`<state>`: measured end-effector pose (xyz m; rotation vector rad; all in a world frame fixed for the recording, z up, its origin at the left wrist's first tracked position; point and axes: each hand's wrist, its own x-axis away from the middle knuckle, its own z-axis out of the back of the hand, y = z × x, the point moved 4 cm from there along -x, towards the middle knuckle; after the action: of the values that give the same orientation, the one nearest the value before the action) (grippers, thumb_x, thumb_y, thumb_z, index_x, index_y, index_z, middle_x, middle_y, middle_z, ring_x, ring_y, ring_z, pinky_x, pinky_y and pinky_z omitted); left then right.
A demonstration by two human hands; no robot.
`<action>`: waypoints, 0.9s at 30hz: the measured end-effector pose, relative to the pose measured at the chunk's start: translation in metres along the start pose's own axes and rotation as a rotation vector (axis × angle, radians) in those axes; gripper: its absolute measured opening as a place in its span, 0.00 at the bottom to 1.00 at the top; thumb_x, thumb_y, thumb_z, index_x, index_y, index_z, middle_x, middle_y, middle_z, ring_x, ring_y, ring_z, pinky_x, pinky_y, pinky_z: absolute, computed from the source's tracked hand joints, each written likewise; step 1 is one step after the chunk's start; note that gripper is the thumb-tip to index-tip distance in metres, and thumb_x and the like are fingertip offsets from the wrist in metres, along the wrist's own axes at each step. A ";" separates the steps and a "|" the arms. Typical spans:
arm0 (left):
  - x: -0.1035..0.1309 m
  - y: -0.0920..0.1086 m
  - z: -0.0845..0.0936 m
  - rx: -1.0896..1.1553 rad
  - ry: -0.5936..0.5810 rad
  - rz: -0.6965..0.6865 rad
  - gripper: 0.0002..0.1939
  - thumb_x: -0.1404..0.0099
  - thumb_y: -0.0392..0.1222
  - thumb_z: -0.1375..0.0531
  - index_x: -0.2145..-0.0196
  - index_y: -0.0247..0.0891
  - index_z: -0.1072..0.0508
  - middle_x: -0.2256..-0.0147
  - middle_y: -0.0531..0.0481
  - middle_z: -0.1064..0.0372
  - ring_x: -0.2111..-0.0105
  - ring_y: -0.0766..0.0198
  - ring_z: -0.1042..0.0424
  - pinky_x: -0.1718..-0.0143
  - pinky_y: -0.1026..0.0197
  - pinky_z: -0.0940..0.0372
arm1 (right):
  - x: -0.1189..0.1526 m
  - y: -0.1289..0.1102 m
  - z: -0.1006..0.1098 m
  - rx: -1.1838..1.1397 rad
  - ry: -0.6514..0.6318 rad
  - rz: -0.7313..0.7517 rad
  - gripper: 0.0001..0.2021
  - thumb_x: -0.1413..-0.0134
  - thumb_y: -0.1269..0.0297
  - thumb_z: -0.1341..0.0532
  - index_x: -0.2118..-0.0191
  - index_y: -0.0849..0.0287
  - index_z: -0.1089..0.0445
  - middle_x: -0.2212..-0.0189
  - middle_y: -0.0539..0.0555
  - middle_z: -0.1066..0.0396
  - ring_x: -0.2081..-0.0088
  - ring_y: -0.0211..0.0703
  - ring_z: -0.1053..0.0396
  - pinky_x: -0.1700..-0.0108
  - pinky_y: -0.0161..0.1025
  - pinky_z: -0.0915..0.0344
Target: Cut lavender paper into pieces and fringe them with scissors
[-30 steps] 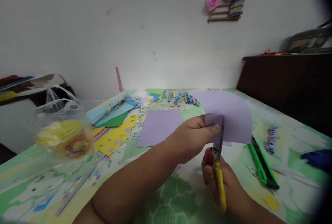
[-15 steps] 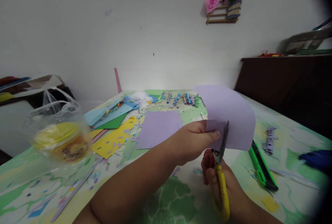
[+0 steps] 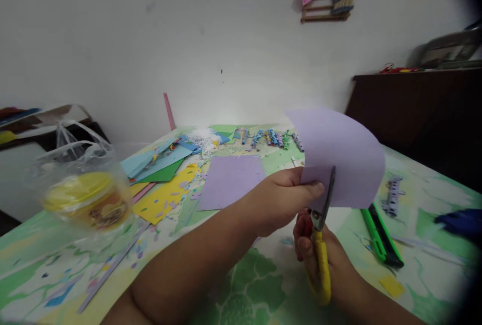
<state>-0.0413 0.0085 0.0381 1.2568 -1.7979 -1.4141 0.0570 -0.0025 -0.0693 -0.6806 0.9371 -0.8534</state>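
My left hand [image 3: 288, 197] pinches the left edge of a purple paper sheet [image 3: 346, 149] between thumb and fingers. The sheet is held up off the table and curves away to the right. My right hand [image 3: 312, 249] is closed around the handles of scissors [image 3: 322, 269] with yellow and red grips. The scissor blades point upward and lie across the sheet, just right of my left thumb. A second purple sheet [image 3: 233, 179] lies flat on the table behind my left arm.
A green box cutter [image 3: 381, 237] and a purple paper roll [image 3: 393, 196] lie at right. At left stands a yellow-lidded tub [image 3: 86, 202] in a plastic bag. Coloured sheets [image 3: 167, 194], white paper shreds [image 3: 205, 140] and several decorated rolls [image 3: 273, 138] lie farther back.
The held purple sheet now extends farther right, and the scissor tips have shifted slightly up and to the right against it. Both hands keep their grips; the whole view has shifted slightly.
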 end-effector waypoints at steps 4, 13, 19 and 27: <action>0.001 0.001 -0.001 0.029 -0.001 -0.014 0.05 0.47 0.34 0.42 0.72 0.35 0.26 0.75 0.53 0.34 0.70 0.68 0.36 0.59 0.59 0.43 | 0.000 0.000 0.000 0.024 -0.005 -0.016 0.13 0.44 0.50 0.52 0.68 0.55 0.46 0.77 0.47 0.41 0.77 0.38 0.41 0.77 0.38 0.42; 0.002 -0.001 -0.001 0.047 -0.008 -0.009 0.07 0.48 0.37 0.39 0.69 0.36 0.27 0.71 0.51 0.32 0.66 0.64 0.34 0.56 0.56 0.44 | -0.002 -0.004 0.003 0.000 -0.011 -0.036 0.14 0.45 0.49 0.51 0.69 0.54 0.46 0.77 0.47 0.41 0.77 0.39 0.41 0.76 0.39 0.41; 0.003 0.008 0.001 0.054 0.048 -0.064 0.05 0.47 0.38 0.41 0.70 0.35 0.27 0.72 0.51 0.31 0.67 0.63 0.31 0.56 0.54 0.40 | 0.004 0.007 -0.001 -0.110 -0.023 -0.076 0.13 0.44 0.49 0.51 0.64 0.53 0.44 0.74 0.48 0.41 0.75 0.39 0.40 0.76 0.38 0.39; -0.004 0.026 0.031 -0.123 0.240 -0.304 0.10 0.40 0.38 0.46 0.60 0.38 0.30 0.60 0.47 0.28 0.58 0.61 0.30 0.54 0.54 0.39 | 0.009 0.016 -0.003 -0.179 -0.086 -0.066 0.12 0.47 0.51 0.46 0.60 0.52 0.39 0.66 0.53 0.34 0.67 0.45 0.35 0.66 0.41 0.34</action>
<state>-0.0740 0.0268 0.0540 1.6086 -1.3836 -1.4354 0.0628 -0.0028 -0.0875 -0.9003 0.9247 -0.7974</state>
